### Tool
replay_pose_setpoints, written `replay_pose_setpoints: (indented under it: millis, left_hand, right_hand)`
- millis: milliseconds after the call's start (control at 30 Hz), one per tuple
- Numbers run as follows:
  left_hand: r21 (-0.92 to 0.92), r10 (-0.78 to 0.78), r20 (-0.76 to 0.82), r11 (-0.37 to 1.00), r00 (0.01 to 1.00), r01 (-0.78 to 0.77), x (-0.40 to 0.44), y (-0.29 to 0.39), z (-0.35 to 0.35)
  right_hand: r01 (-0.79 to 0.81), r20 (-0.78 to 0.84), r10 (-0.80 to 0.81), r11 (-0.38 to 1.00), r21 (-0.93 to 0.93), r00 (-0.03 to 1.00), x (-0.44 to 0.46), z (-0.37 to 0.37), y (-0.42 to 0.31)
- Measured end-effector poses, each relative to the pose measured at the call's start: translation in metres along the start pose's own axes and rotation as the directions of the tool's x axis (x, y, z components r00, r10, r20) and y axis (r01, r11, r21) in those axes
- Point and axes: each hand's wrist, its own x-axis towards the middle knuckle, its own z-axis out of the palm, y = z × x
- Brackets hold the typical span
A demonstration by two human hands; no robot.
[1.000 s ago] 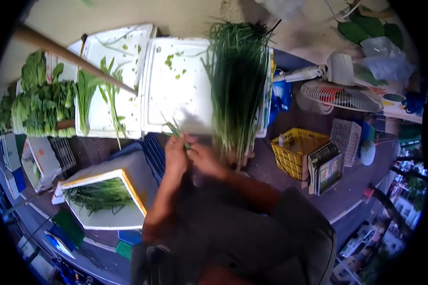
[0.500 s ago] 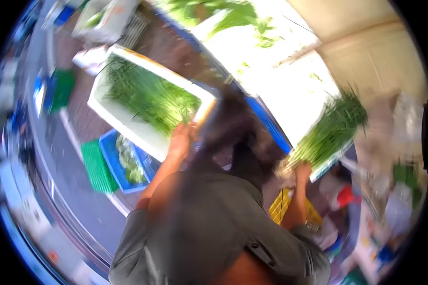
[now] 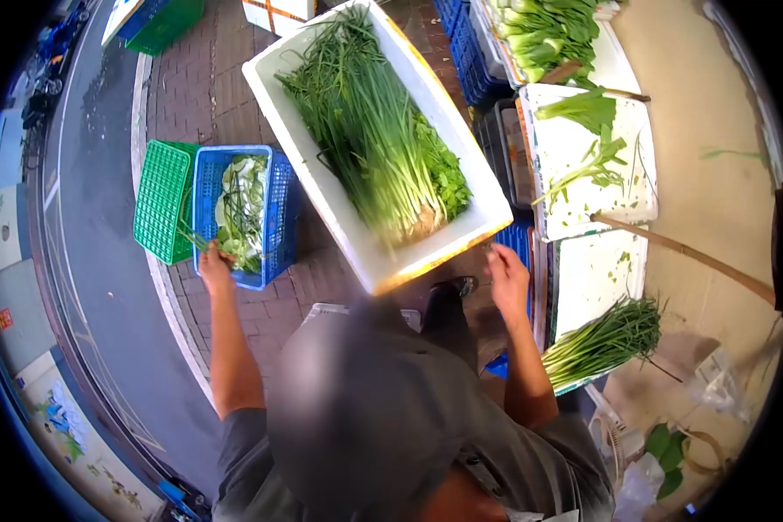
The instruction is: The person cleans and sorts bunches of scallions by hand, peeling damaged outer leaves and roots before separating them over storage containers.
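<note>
Foam box (image 3: 344, 222): smooth, white, rectangular, holding slender, stringy scallions (image 3: 365, 113). Left of box: latticed blue plastic crate (image 3: 280, 209), crumpled leaves (image 3: 244, 204) inside; left hand (image 3: 216, 265) at its corner, pinching thin green stalks (image 3: 190, 235); a loosened grip could drop these outside. Beside box's near-right corner: right hand (image 3: 507, 277), loosely curled; contents unclear.

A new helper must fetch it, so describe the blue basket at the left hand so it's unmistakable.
Find the large white foam box of long green stalks. Left of it in the view, the left hand is at the near corner of a blue basket. Jumbled leaves lie inside, and its blue sets it apart from the green basket beside it.
</note>
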Motion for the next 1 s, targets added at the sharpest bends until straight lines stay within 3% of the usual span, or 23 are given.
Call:
replay_pose_setpoints:
  millis: [100, 133, 200, 233, 267, 333, 433, 500, 600, 667, 700, 767, 867, 933, 1000]
  left_hand:
    - [0.292, -0.106, -0.040, 0.950, 0.994, 0.113, 0.036, 0.010, -0.031]
    - [0.303, -0.105, -0.115, 0.943, 0.988, 0.135, 0.039, 0.009, -0.030]
    - [0.322, -0.097, -0.260, 0.929, 0.961, 0.181, 0.042, 0.003, -0.027]
    - [0.325, -0.054, -0.118, 0.941, 0.992, 0.090, 0.066, -0.035, -0.056]
    - [0.328, -0.105, -0.061, 0.937, 0.993, 0.119, 0.063, -0.047, -0.056]
    - [0.339, -0.208, 0.057, 0.924, 0.977, 0.177, 0.036, -0.066, -0.037]
    - [0.206, -0.292, 0.276, 0.949, 0.916, 0.241, -0.048, -0.040, 0.031]
    - [0.137, -0.302, 0.335, 0.953, 0.892, 0.271, -0.094, -0.020, 0.070]
    - [0.092, -0.357, 0.435, 0.931, 0.827, 0.354, -0.143, -0.009, 0.120]
    - [0.114, -0.386, 0.513, 0.916, 0.767, 0.384, -0.162, -0.012, 0.152]
    - [0.117, -0.383, 0.543, 0.916, 0.748, 0.384, -0.169, -0.012, 0.167]
    - [0.108, -0.320, 0.629, 0.938, 0.709, 0.328, -0.174, -0.018, 0.194]
    - [0.163, -0.463, 0.650, 0.859, 0.602, 0.485, -0.168, -0.046, 0.232]
    - [0.069, -0.106, 0.729, 0.994, 0.676, 0.082, -0.155, -0.110, 0.240]
    - [0.078, -0.155, 0.693, 0.987, 0.704, 0.141, -0.166, -0.099, 0.245]
  right_hand:
    - [0.107, 0.148, -0.084, 0.982, -0.156, 0.985, 0.049, 0.065, 0.002]
    - [0.111, 0.223, -0.066, 0.974, -0.199, 0.973, 0.063, 0.084, 0.007]
    - [0.329, 0.424, -0.139, 0.847, -0.416, 0.895, 0.085, 0.127, 0.018]
    - [0.389, 0.556, -0.020, 0.736, -0.554, 0.831, 0.097, 0.152, 0.030]
    - [0.460, 0.643, 0.128, 0.596, -0.659, 0.756, 0.103, 0.177, 0.050]
    - [0.447, 0.616, 0.136, 0.570, -0.689, 0.776, 0.093, 0.217, 0.097]
    - [0.308, 0.571, 0.329, 0.591, -0.746, 0.752, 0.079, 0.234, 0.079]
    - [0.344, 0.650, 0.137, 0.757, -0.555, 0.747, 0.082, 0.222, 0.122]
    - [0.194, 0.580, 0.061, 0.910, -0.367, 0.812, 0.066, 0.204, 0.079]
    - [0.054, 0.518, 0.106, 0.957, -0.284, 0.849, 0.052, 0.187, 0.052]
    - [0.027, 0.529, 0.157, 0.946, -0.323, 0.834, 0.039, 0.178, 0.000]
    - [0.034, 0.534, 0.089, 0.976, -0.216, 0.841, 0.024, 0.165, -0.004]
    - [-0.049, 0.598, 0.123, 0.989, -0.138, 0.792, 0.009, 0.138, -0.007]
    - [-0.057, 0.657, 0.104, 0.994, -0.093, 0.747, 0.005, 0.128, -0.015]
    - [-0.032, 0.676, 0.041, 0.999, -0.026, 0.736, 0.006, 0.119, -0.002]
